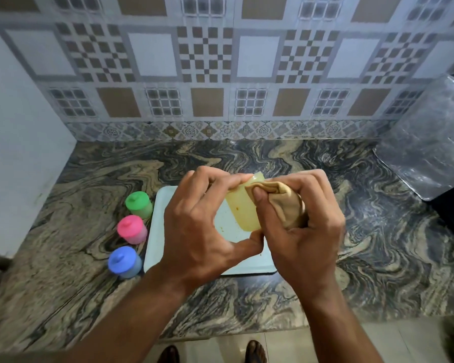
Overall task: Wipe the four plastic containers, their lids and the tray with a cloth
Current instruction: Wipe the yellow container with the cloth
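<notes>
A swirled dark marble tabletop (378, 231) met a checkered tile wall (220, 61). Above the pale tray (155, 247), the left hand (202, 229) gripped a yellowish container (243, 213); the right hand (304, 229) clutched a beige cloth (283, 203) against it. Left of the tray stood green (139, 205), pink (131, 229) and blue (125, 262) lidded containers.

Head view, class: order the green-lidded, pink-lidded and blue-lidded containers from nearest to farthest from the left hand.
From the left hand:
1. Pink-lidded container, middle of the row, left of the tray.
2. Green-lidded container, row's far end.
3. Blue-lidded container, row's near end.
Green and blue are nearly tied.
</notes>
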Available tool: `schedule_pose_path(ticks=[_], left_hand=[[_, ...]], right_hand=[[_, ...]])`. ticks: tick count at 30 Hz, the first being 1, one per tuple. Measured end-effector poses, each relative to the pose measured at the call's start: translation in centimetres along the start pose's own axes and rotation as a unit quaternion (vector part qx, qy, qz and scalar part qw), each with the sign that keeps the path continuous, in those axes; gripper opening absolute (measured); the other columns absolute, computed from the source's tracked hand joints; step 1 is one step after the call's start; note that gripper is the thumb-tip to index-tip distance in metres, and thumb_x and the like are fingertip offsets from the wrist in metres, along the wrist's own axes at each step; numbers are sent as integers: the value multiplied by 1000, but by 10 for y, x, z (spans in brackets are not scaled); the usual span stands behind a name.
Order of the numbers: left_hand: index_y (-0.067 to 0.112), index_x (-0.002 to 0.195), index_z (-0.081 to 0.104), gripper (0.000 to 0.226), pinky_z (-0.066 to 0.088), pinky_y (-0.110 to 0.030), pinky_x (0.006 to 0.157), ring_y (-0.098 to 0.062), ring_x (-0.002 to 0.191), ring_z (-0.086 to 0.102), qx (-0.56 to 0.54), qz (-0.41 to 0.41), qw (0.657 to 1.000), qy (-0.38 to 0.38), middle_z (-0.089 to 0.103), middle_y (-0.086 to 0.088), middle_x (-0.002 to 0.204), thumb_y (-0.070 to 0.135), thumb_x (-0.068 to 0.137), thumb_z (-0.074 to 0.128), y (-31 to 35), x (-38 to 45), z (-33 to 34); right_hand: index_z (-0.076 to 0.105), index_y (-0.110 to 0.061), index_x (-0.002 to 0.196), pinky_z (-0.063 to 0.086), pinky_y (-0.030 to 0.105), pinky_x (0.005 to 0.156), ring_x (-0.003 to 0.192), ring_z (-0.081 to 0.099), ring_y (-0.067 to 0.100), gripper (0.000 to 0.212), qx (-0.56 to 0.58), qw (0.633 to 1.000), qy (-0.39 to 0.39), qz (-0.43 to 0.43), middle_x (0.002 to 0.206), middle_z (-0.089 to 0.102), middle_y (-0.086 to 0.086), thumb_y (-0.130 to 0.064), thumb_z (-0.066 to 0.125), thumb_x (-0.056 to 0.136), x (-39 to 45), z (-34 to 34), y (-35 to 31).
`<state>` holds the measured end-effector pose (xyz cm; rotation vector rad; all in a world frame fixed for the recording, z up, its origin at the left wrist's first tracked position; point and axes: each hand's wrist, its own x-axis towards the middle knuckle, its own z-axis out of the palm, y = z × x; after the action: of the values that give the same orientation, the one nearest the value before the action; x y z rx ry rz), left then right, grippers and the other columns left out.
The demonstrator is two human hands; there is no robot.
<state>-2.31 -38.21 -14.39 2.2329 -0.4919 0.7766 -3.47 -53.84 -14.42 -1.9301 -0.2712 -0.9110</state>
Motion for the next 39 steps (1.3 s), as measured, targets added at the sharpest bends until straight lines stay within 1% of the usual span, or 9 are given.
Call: schedule_pose_path(ticks=[3,7,12,17,21,25,31,36,39], left_hand=[[14,121,75,66,53,-33,84,-20,96,65,-3,-3,1000,10,65,-1,106,34,60,90,0,-1,-4],[13,118,74,64,55,-33,81,-18,94,64,-5,-12,999,32,65,-2,105,36,61,92,-2,-5,-6],[11,120,68,69,49,-23,85,-13,101,62,-50,-59,996,53,62,1,116,34,59,93,-5,-7,-11],[13,123,63,71,55,-34,87,-13,105,63,-108,-88,988,74,60,-1,118,27,60,94,-2,-2,-9],[20,131,61,76,55,-34,91,-18,106,64,-134,-97,985,60,60,2,122,36,65,95,-4,-2,-9],[16,129,67,73,51,-23,91,-9,108,61,-94,-86,990,55,61,-3,118,40,66,97,-6,1,-11],[18,125,70,68,55,-29,81,-7,102,60,-46,-37,996,59,60,-3,112,38,65,96,-2,-2,-12],[18,121,70,68,50,-19,85,-5,104,60,-51,0,997,56,62,-4,111,32,61,98,-7,-6,-12],[22,123,64,73,47,-18,88,-5,106,59,-86,-23,995,44,61,-1,115,31,59,99,-5,-8,-12]], right_hand=[[71,-5,90,49,24,75,84,63,17,16,24,999,6,21,89,63,4,-18,78,94,4,5,-1],[69,-13,90,54,49,71,79,67,30,13,71,994,20,82,87,68,7,-20,79,94,7,11,6],[62,-4,92,50,19,65,67,59,1,15,201,962,66,172,76,67,-11,-14,73,96,10,0,7],[62,-16,93,49,14,62,66,62,-2,8,245,957,55,143,77,70,-16,-19,70,94,-8,4,-9],[62,-9,93,51,15,65,70,65,0,11,254,956,60,133,82,72,-8,-17,70,93,-7,9,-13],[65,-6,93,50,28,64,70,65,17,8,210,971,36,105,84,67,14,-11,72,95,-5,3,-7],[69,-11,95,53,54,69,81,68,38,8,125,991,-10,43,91,69,12,-15,76,95,8,4,-6],[69,-13,90,55,34,70,75,67,17,11,159,978,12,134,86,71,12,-15,78,95,25,5,2],[66,-8,89,53,27,65,68,60,8,14,193,964,23,183,78,69,-1,-14,76,96,26,4,8]])
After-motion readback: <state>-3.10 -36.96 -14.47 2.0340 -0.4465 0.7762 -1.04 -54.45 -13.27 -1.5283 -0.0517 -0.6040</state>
